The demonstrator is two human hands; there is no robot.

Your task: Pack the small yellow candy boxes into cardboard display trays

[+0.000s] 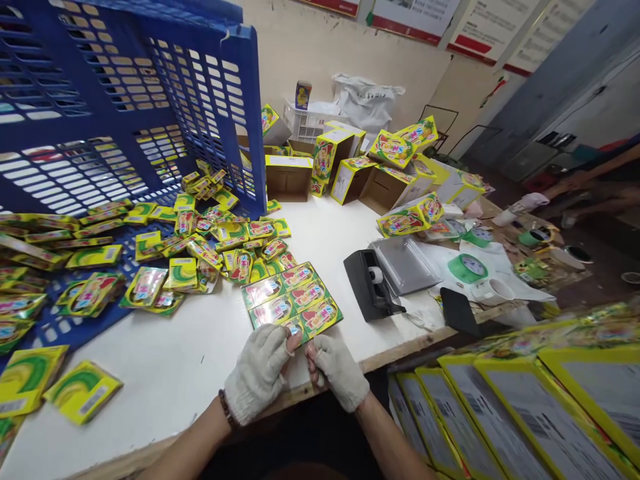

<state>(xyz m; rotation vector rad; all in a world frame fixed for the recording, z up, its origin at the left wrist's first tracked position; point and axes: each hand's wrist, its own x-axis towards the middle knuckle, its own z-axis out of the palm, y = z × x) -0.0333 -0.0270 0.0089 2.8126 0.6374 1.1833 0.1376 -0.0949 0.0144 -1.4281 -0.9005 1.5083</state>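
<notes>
A flat block of small printed cardboard boxes (293, 300), laid edge to edge in rows, rests on the white table near its front edge. My left hand (260, 373), in a white knit glove with bare fingertips, is closed at the near edge of this block, its thumb over the nearest box. Just right of it, my gloved right hand (340, 373) has its fingers curled together by the block's near corner. Whatever those right fingers pinch is too hidden to make out. Many loose boxes (240, 267) of the same print lie beyond and to the left.
A blue plastic crate (257, 127) on its side spills boxes at left. Right of the block stand a black tape dispenser (370, 283) and a clear plastic tray (405, 263). Larger cartons (330, 157) line the back; more cartons (480, 407) stand at lower right. Another person's arm (575, 183) shows far right.
</notes>
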